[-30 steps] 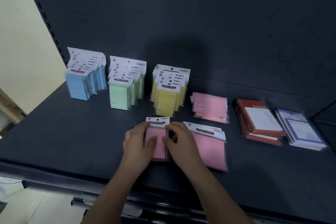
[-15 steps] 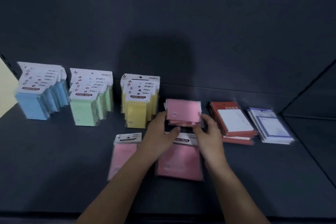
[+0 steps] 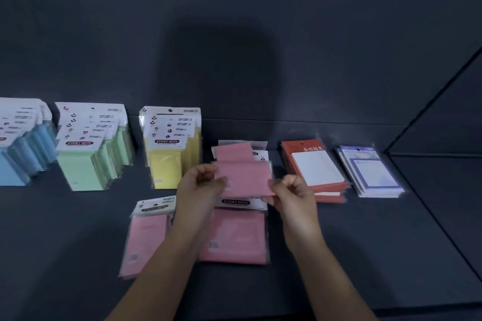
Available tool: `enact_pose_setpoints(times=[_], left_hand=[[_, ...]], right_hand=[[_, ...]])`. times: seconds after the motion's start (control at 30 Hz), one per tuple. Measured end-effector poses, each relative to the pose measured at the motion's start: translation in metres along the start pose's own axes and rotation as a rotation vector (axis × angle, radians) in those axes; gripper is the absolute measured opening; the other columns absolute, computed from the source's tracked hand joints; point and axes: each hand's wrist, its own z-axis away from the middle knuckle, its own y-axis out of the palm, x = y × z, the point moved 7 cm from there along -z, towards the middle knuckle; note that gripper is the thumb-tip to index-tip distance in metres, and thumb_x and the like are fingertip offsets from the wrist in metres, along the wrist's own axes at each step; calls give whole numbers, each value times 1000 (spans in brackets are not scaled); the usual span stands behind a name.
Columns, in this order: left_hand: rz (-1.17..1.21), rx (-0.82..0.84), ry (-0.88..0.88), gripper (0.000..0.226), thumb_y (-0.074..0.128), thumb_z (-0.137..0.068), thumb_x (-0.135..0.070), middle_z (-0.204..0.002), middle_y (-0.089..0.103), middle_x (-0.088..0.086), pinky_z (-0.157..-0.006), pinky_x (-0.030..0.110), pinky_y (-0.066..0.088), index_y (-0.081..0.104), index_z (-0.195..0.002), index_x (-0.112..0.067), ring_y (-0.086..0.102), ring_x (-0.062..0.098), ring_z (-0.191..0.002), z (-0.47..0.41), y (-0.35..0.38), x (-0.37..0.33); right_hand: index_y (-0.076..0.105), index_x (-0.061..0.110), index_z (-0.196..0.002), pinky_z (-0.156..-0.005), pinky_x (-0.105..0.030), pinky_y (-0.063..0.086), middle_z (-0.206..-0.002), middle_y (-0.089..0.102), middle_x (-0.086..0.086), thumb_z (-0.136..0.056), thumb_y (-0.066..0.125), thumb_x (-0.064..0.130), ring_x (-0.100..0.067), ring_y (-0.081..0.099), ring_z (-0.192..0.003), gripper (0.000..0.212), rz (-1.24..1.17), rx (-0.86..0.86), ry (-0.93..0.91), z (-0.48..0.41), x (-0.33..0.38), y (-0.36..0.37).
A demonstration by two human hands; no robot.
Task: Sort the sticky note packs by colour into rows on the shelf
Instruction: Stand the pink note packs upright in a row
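Note:
Both hands hold a bunch of pink sticky note packs (image 3: 245,177) above the dark shelf (image 3: 365,255). My left hand (image 3: 200,186) grips its left edge, my right hand (image 3: 288,191) its right edge. A rear pink pack (image 3: 233,151) tilts up behind the front one. Two more pink packs lie flat near the front: a narrow one (image 3: 144,237) at left and a wider one (image 3: 234,234) partly under my hands. Upright rows of blue (image 3: 18,154), green (image 3: 88,156) and yellow (image 3: 169,154) packs stand at the back left.
A stack of red-backed pads (image 3: 314,169) and a stack of blue-bordered pads (image 3: 371,172) lie flat right of my hands. The shelf's back panel (image 3: 260,34) rises behind the rows. A seam in the shelf surface runs diagonally at the far right.
My hands left the narrow pink pack at the front, reached to the flat pink pile at the back, and lifted it off the shelf, its packs now fanning apart.

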Motion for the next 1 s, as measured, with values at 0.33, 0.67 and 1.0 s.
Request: enact_pose_setpoints(times=[0.33,0.67,1.0], left_hand=[[-20,235,-84,52,48,-78,19,-97,65,5,-66,19,50,63,-110,-20,59,13,-81,31,-14,2],[-505,148,189,27,64,-85,-12,-81,54,2,-65,15,40,60,-110,-24,50,11,-70,42,-33,6],[-807,173,283,45,49,-88,4,-144,36,7,-100,8,12,44,-132,-4,31,19,-134,48,-21,21]], right_hand=[[65,17,-99,-80,-21,50,-96,69,0,-85,51,-12,-12,63,-90,35,77,198,-48,15,5,6],[63,26,-101,-62,-8,41,-90,57,-1,-83,60,-3,1,47,-58,34,581,181,-220,45,0,4],[54,10,-126,-89,-9,28,-119,50,0,-88,58,9,-13,50,-109,39,990,104,-322,58,-7,12]])
